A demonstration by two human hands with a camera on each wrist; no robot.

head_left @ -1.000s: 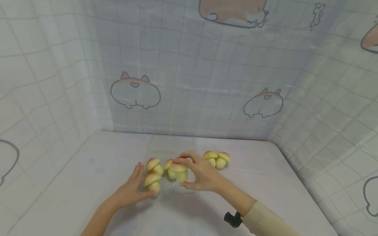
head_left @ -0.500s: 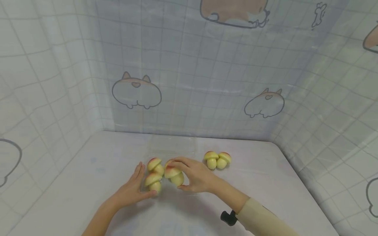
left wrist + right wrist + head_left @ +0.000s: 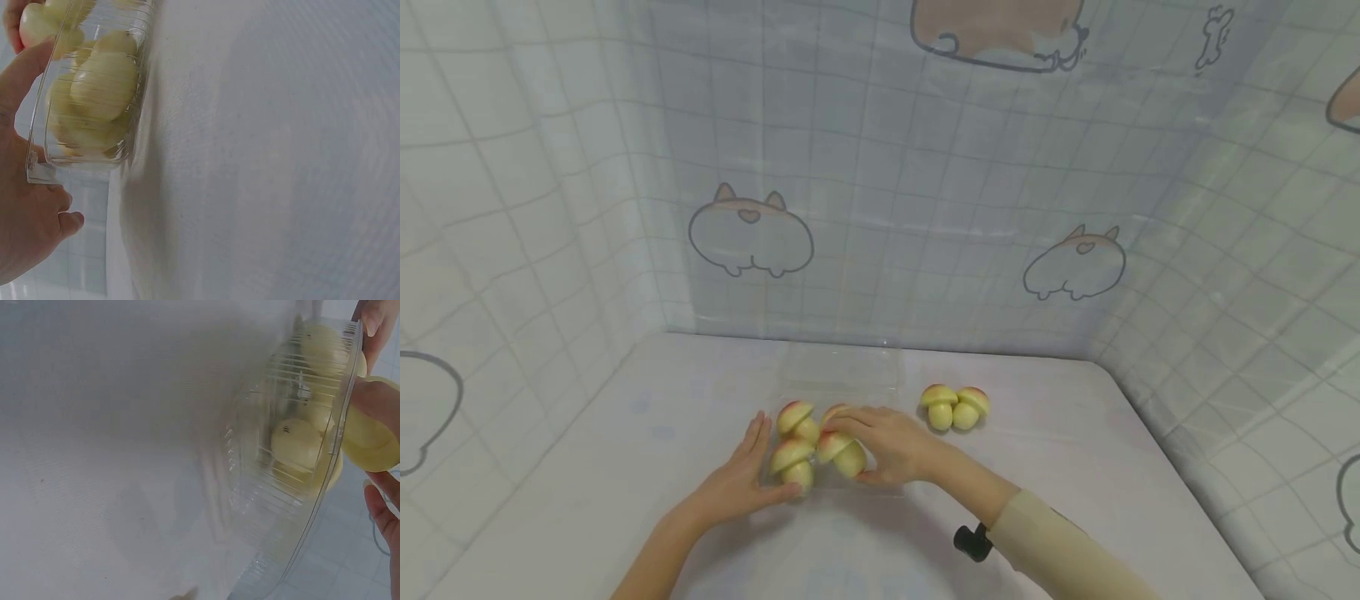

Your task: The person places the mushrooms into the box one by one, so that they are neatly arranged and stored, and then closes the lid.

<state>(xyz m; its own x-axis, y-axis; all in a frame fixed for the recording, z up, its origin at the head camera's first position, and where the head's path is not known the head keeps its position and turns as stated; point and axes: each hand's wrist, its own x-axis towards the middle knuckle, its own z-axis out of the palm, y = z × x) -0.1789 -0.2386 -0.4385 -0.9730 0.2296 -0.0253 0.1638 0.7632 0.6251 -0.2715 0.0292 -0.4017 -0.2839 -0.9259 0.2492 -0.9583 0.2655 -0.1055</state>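
Observation:
A clear plastic clamshell box (image 3: 876,492) stands on the white table with its lid (image 3: 842,367) laid back. Inside, at the left, lie two yellow mushrooms with reddish caps, a rear one (image 3: 797,421) and a front one (image 3: 793,465). Between thumb and fingers my right hand (image 3: 897,446) holds another mushroom (image 3: 850,458) over the box's right part. Behind it a further mushroom (image 3: 835,412) is partly hidden. My left hand (image 3: 741,477) rests against the box's left side, fingers straight, thumb along the front; in the left wrist view the thumb touches the rim (image 3: 39,122).
Two more mushrooms (image 3: 955,407) lie side by side on the table, right of the box. A black device (image 3: 973,542) sits at the right wrist. Patterned cloth walls (image 3: 880,250) surround the table at the back and sides.
My right hand has moved left and slightly down with the mushroom, which now sits lower beside the left pair and is tilted. The left hand keeps its place on the box.

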